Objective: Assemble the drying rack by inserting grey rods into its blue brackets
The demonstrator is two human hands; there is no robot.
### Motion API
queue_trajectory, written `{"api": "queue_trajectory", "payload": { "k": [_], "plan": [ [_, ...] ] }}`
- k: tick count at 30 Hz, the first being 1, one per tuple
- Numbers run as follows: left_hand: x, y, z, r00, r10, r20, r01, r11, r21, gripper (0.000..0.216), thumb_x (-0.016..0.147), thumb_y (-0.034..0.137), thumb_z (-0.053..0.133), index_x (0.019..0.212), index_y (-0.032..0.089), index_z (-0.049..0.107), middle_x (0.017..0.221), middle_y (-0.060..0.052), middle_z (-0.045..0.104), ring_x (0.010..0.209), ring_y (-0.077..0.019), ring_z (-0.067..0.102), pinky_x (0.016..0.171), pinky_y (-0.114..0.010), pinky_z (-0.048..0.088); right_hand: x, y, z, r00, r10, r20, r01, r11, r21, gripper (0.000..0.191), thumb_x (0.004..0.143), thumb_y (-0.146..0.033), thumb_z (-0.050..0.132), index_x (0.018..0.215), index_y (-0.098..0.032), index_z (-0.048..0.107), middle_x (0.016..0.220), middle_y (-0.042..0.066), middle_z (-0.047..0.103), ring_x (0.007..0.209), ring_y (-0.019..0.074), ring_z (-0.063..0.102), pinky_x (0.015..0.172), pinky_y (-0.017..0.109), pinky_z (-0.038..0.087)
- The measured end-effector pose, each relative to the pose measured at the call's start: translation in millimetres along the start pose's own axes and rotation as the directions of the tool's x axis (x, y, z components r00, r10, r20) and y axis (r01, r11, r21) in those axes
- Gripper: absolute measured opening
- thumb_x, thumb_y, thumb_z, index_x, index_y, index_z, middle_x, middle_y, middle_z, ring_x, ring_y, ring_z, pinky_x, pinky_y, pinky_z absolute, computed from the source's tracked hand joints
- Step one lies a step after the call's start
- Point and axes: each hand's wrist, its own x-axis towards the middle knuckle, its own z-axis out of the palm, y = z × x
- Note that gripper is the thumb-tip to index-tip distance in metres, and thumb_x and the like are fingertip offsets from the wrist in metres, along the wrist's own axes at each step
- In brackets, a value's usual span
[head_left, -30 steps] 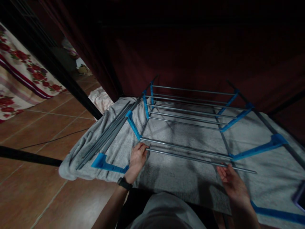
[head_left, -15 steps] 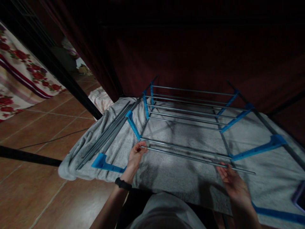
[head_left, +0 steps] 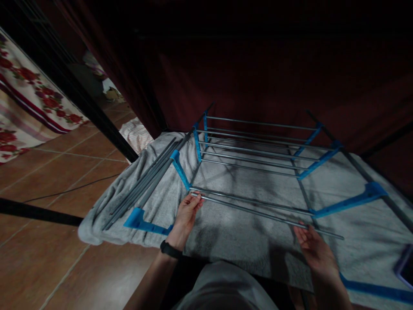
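Note:
Both my hands hold one thin metal rod (head_left: 248,208), which slants down to the right just in front of the rack. My left hand (head_left: 189,207), with a black band at its wrist, pinches the rod near its left end. Closer to the other end, my right hand (head_left: 311,241) grips it, and the tip sticks out past the fingers. The rack (head_left: 251,200) lies on a grey blanket (head_left: 232,241); several rods run between its blue plastic brackets (head_left: 342,204) and grey side tubes. Another blue bracket (head_left: 146,224) sits left of my left wrist.
Several loose grey tubes (head_left: 142,185) lie along the blanket's left side. A phone-like dark object (head_left: 405,267) rests at the right edge. Black frame poles (head_left: 106,116) stand at the left, and a dark red curtain (head_left: 258,77) hangs behind. A cable (head_left: 74,188) crosses the tiled floor.
My left hand has shifted slightly right and up, raising the rod's left end close to the rack's front bar. The rod's right end has dipped a little; my right hand has hardly moved.

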Motion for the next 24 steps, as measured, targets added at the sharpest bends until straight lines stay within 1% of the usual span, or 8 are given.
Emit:
{"api": "queue_trajectory", "payload": {
  "k": [3,5,7,11,15,19,24],
  "plan": [
    [-2.3,-0.6,3.6,1.0,-0.021,0.02,0.022,0.999,-0.027,0.046,0.058,0.032,0.109,0.091,0.018,0.081,0.093,-0.004,0.083,0.08,-0.0141,0.075,0.075,-0.024,0.058,-6.1,-4.3,6.8,0.999,0.015,-0.034,-0.016,1.0,-0.025,0.012,0.077,-0.022,0.079,0.088,-0.027,0.075,0.099,0.001,0.079,0.095,0.0151,0.076,0.085,0.028,0.069],
    [-3.5,-1.0,5.4,0.999,-0.019,0.026,0.02,0.999,-0.029,0.044,0.059,0.032,0.109,0.09,0.018,0.081,0.094,-0.005,0.083,0.08,-0.0144,0.075,0.076,-0.024,0.058,-8.5,-6.3,9.0,0.999,0.016,-0.041,-0.017,0.999,-0.046,0.016,0.075,-0.021,0.081,0.088,-0.027,0.074,0.101,0.001,0.079,0.097,0.0162,0.076,0.091,0.032,0.069],
    [-4.7,-1.1,7.6,0.999,-0.014,0.029,0.015,1.0,-0.024,0.043,0.059,0.034,0.109,0.089,0.019,0.081,0.094,-0.005,0.083,0.081,-0.0146,0.075,0.075,-0.024,0.058,-9.8,-7.4,9.9,0.999,0.026,-0.044,-0.027,0.999,-0.043,0.017,0.075,-0.019,0.08,0.089,-0.026,0.074,0.102,0.001,0.079,0.097,0.0159,0.076,0.094,0.032,0.068],
    [-9.2,0.1,15.0,0.998,-0.019,0.064,0.02,1.0,-0.018,0.042,0.059,0.034,0.109,0.089,0.02,0.082,0.096,-0.005,0.084,0.083,-0.0154,0.076,0.077,-0.025,0.059,-12.3,-7.8,12.5,0.993,0.077,-0.09,-0.076,0.997,0.018,0.008,0.085,-0.018,0.074,0.089,-0.025,0.074,0.095,0.0,0.077,0.09,0.0127,0.076,0.084,0.025,0.067],
    [-16.0,1.8,27.7,0.996,-0.012,0.094,0.013,1.0,-0.014,0.043,0.06,0.035,0.108,0.091,0.02,0.083,0.096,-0.005,0.084,0.083,-0.0152,0.074,0.078,-0.025,0.058,-16.6,-6.7,18.8,0.986,0.114,-0.125,-0.106,0.992,0.063,0.01,0.093,-0.019,0.069,0.085,-0.024,0.072,0.085,-0.001,0.074,0.081,0.0115,0.074,0.082,0.023,0.067],
    [-21.4,1.5,42.4,0.992,-0.009,0.124,0.007,1.0,0.016,0.042,0.063,0.036,0.107,0.094,0.02,0.083,0.094,-0.005,0.083,0.084,-0.0168,0.075,0.079,-0.028,0.058,-21.0,-3.0,24.2,0.982,0.161,-0.1,-0.153,0.985,0.081,0.007,0.093,-0.021,0.071,0.087,-0.023,0.072,0.086,0.0,0.074,0.081,0.0121,0.075,0.08,0.023,0.067],
    [-25.7,-1.3,57.0,0.987,0.005,0.159,-0.013,0.999,0.049,0.044,0.063,0.04,0.107,0.093,0.02,0.081,0.092,-0.005,0.082,0.085,-0.0191,0.076,0.079,-0.03,0.057,-24.0,5.4,25.3,0.987,0.142,-0.072,-0.139,0.989,0.045,0.005,0.092,-0.02,0.073,0.088,-0.024,0.072,0.089,-0.001,0.074,0.081,0.0121,0.076,0.082,0.023,0.068]
  ]
}}
